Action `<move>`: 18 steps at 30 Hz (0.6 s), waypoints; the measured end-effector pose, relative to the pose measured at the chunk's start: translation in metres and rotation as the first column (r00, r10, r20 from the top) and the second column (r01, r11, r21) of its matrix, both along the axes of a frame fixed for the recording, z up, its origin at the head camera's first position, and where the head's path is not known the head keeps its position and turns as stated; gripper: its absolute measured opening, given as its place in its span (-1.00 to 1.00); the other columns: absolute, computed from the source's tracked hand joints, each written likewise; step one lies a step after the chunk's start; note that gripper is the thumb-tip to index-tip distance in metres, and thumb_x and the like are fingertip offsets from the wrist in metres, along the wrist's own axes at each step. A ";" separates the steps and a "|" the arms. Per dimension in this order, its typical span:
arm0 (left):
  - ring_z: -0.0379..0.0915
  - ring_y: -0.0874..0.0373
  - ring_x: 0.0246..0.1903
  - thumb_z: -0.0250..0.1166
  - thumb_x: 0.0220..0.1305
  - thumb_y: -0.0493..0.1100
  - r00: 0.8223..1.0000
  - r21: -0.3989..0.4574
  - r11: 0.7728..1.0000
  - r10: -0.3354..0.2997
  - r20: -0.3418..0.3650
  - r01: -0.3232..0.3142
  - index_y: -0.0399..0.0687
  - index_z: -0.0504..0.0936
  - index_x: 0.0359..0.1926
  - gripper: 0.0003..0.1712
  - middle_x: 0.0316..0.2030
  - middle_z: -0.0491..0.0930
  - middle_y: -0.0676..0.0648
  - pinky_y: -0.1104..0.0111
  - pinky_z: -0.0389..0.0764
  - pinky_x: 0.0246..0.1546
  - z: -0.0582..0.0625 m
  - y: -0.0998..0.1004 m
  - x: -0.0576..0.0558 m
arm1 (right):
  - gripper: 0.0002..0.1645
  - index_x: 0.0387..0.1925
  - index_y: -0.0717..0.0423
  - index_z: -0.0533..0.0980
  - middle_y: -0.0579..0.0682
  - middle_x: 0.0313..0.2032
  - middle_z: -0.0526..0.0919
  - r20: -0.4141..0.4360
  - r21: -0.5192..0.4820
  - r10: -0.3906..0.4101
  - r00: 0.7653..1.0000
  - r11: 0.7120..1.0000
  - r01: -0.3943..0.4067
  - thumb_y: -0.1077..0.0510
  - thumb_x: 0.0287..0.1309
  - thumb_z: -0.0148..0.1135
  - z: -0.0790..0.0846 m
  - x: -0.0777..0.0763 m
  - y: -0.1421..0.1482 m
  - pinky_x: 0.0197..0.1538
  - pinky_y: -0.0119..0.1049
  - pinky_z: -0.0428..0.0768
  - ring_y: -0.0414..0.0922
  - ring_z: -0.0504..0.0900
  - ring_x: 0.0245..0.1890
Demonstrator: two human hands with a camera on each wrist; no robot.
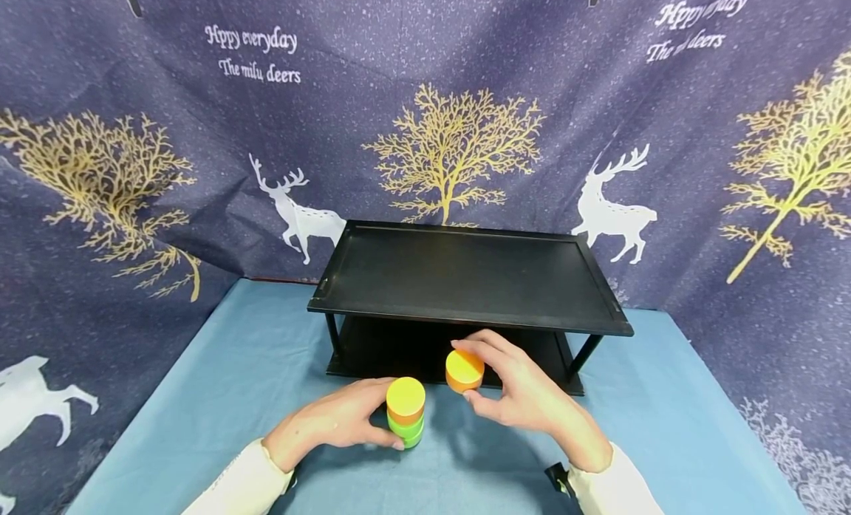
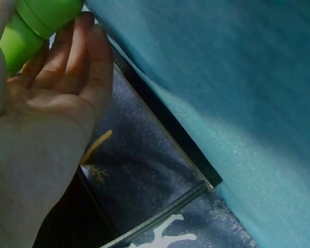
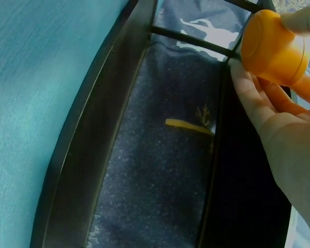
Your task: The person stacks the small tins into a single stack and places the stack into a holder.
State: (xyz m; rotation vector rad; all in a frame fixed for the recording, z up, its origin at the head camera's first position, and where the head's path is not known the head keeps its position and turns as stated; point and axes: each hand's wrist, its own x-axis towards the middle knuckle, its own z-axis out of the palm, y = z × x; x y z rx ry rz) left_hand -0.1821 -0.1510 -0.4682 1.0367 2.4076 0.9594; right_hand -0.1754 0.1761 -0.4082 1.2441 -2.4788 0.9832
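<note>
My left hand (image 1: 355,415) holds a short stack from its left side, thumb at the front and fingers behind. On top of that stack is an orange cup-like piece (image 1: 405,400) with a flat yellow top. Below it are green cup-like pieces (image 1: 407,430), whose rounded sides show between thumb and fingers in the left wrist view. To the right, my right hand (image 1: 521,386) pinches another orange cup-like piece (image 1: 464,371) between thumb and fingers, its yellow top facing up. In the right wrist view this orange piece (image 3: 274,49) has a ringed round end and a rim.
Just beyond both hands stands a black two-tier rack (image 1: 465,271), its upper shelf raised on thin posts over a lower shelf (image 1: 392,345). Blue cloth (image 1: 219,397) covers the table. A dark curtain (image 1: 346,108) printed with deer and trees hangs behind.
</note>
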 end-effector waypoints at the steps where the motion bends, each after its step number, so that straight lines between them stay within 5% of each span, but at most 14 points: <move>1: 0.52 0.39 0.10 0.56 0.18 0.33 1.000 0.000 1.000 -0.001 0.001 0.001 0.42 0.49 0.34 -0.25 0.12 0.57 0.35 0.22 0.58 0.28 0.000 0.000 0.000 | -0.20 0.42 -0.08 0.48 -0.14 0.23 0.55 0.001 -0.003 0.000 1.000 1.000 0.000 0.16 0.14 0.53 0.000 0.000 -0.001 0.15 -0.32 0.67 -0.22 0.59 0.07; 18: 0.52 0.39 0.11 0.55 0.19 0.33 1.000 0.014 1.000 -0.012 -0.004 0.012 0.44 0.49 0.33 -0.26 0.13 0.57 0.35 0.23 0.58 0.28 -0.002 0.000 -0.001 | -0.18 0.43 -0.11 0.47 -0.14 0.25 0.53 0.007 -0.043 0.006 1.000 0.999 -0.006 0.16 0.15 0.56 0.007 0.006 -0.010 0.19 -0.30 0.66 -0.21 0.58 0.13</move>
